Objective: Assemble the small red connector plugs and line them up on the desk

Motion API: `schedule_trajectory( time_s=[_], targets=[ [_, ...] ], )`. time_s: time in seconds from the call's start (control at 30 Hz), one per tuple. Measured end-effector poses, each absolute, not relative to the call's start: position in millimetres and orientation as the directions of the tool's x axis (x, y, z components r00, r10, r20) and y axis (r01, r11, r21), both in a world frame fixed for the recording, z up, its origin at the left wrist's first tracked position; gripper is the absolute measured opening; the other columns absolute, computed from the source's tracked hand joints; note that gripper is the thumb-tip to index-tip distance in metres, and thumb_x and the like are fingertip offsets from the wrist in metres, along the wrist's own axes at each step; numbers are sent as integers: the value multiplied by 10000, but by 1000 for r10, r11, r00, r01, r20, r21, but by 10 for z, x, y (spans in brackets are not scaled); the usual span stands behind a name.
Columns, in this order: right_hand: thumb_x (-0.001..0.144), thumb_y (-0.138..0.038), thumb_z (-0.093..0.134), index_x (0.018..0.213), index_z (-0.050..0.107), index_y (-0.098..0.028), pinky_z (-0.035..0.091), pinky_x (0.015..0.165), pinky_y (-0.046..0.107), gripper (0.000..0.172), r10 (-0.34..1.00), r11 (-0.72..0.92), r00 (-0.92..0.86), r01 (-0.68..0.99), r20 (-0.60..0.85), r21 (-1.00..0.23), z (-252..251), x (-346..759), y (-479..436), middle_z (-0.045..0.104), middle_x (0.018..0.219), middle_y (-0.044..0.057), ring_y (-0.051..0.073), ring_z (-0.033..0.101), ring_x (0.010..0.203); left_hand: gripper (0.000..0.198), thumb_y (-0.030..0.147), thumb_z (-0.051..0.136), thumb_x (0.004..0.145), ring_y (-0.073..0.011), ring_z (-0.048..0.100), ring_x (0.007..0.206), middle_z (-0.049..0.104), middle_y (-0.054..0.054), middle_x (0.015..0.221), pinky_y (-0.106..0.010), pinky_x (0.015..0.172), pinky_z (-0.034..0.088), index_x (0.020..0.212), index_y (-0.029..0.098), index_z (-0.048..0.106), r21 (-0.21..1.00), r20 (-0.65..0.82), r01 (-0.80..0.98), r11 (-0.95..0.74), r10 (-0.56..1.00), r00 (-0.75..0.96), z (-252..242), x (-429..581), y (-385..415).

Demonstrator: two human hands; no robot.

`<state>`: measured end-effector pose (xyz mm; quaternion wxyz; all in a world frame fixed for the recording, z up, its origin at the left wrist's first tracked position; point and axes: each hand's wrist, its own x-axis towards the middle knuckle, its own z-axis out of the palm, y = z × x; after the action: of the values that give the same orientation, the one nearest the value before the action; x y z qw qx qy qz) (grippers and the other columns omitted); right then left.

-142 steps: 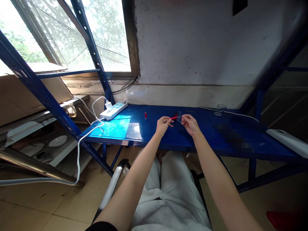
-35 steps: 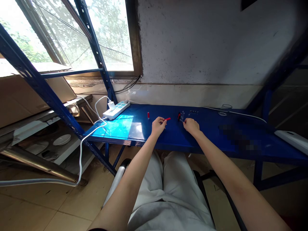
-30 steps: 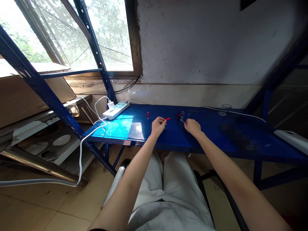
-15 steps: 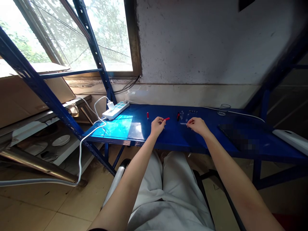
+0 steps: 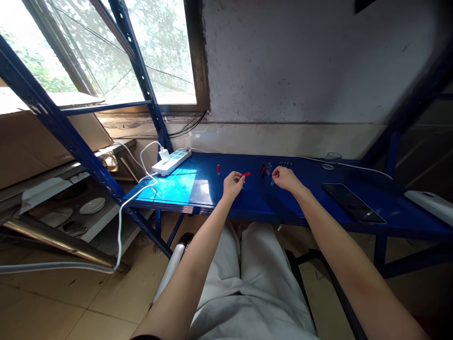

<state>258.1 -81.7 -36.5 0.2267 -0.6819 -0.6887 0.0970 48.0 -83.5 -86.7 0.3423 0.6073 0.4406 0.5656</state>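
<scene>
My left hand (image 5: pixel 233 184) is closed in a pinch on a slim red tube (image 5: pixel 246 174), which points to the right just above the blue table (image 5: pixel 240 198). To its right, my right hand (image 5: pixel 285 178) is also pinched. A small clear tube (image 5: pixel 272 182) shows below its fingertips and seems to be held there, pointing downward. Close beside these fingers are a red and black piece (image 5: pixel 264 170) and clear pieces (image 5: pixel 269 167). Several tiny pieces (image 5: pixel 285 164) stand in a row behind the right hand. A short red-topped piece (image 5: pixel 218 169) stands left of my left hand.
A white power strip (image 5: pixel 171 162) with a plugged-in charger and cable lies at the table's left end. On the right are a clear glass (image 5: pixel 331 161), a dark phone (image 5: pixel 354 203) and a white object (image 5: pixel 430 206). Blue posts (image 5: pixel 141 75) rise at the left.
My right hand has drawn up and slightly left, and the clear tube has turned from lying sideways to pointing down. The left hand keeps the red tube almost still.
</scene>
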Motion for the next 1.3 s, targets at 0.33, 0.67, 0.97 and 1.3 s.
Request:
schedule_trajectory(
  time_s=[0.33,0.67,0.97,1.3],
  targets=[
    [765,-242,554,781,580,-162,391,574,228,85,969,5,121,859,213,-512,-480,2618,-816,624,778,63,136,558,678,232,382,603,754,-101,576,540,625,-29,683,-197,467,462,805,159,559,913,386,153,-378,922,-23,-851,475,-854],
    [756,-273,575,756,617,-159,437,593,250,121,978,19,104,815,178,-579,-682,2615,-812,656,757,65,150,589,668,223,382,585,763,-98,568,510,629,-25,681,-207,468,454,799,164,551,911,383,174,-373,923,-26,-854,475,-854],
    [853,-416,438,788,563,-190,359,545,253,267,949,102,76,846,307,-524,-609,2444,-925,628,723,61,164,556,616,202,355,583,767,-98,573,536,620,-24,677,-191,460,451,797,159,545,906,397,169,-388,917,-26,-856,484,-847],
    [913,-395,318,1029,575,-208,420,686,270,340,842,323,-23,822,540,-469,-699,2053,-863,649,1001,86,202,599,859,218,382,563,777,-98,574,531,632,-24,692,-203,480,455,812,167,552,896,427,147,-419,904,-25,-868,473,-852]
  ],
)
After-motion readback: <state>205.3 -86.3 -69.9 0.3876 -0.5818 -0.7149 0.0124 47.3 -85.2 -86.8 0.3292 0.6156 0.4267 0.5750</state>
